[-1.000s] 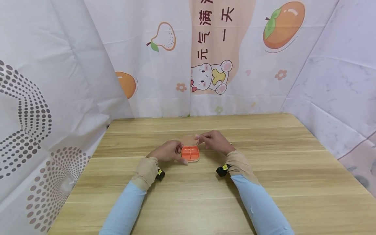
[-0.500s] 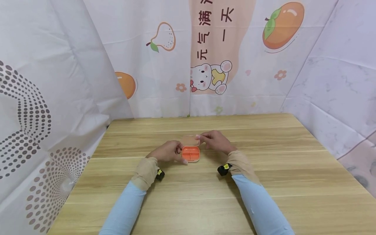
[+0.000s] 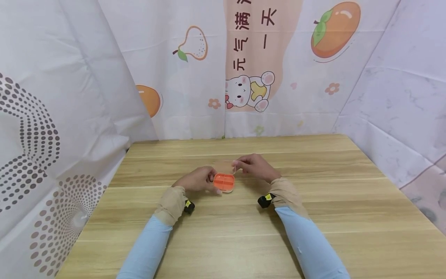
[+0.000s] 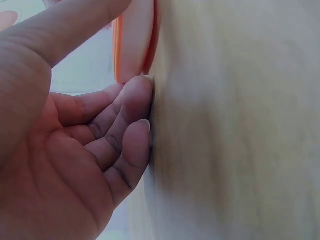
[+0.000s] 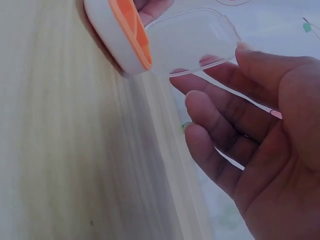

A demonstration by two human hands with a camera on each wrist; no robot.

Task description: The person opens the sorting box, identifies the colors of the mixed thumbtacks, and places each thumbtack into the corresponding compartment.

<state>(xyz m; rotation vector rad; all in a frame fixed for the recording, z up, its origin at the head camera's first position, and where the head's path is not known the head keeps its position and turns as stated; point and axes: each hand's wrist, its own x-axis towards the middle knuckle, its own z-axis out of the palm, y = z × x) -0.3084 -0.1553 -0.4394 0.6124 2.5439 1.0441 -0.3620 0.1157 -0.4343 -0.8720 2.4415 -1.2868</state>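
A small pill box with an orange divided inside and a pale outer shell sits mid-table, its clear lid swung up at the far side. My left hand grips the box from the left, thumb at the near side and fingers at the far left corner. In the left wrist view, the edge of the box shows between thumb and fingertips. My right hand pinches the lid's right edge between thumb and fingers. Through the clear lid, fingertips show in the right wrist view. The orange compartments look bare.
The wood-grain table extends around both hands. Behind it hangs a white printed curtain, with more white cloth at the left and right sides. A black wrist camera with a yellow label is strapped to the right wrist.
The box has shifted slightly left and turned a little in my left hand. The lid has changed angle, its right edge now showing more edge-on at my right fingers.
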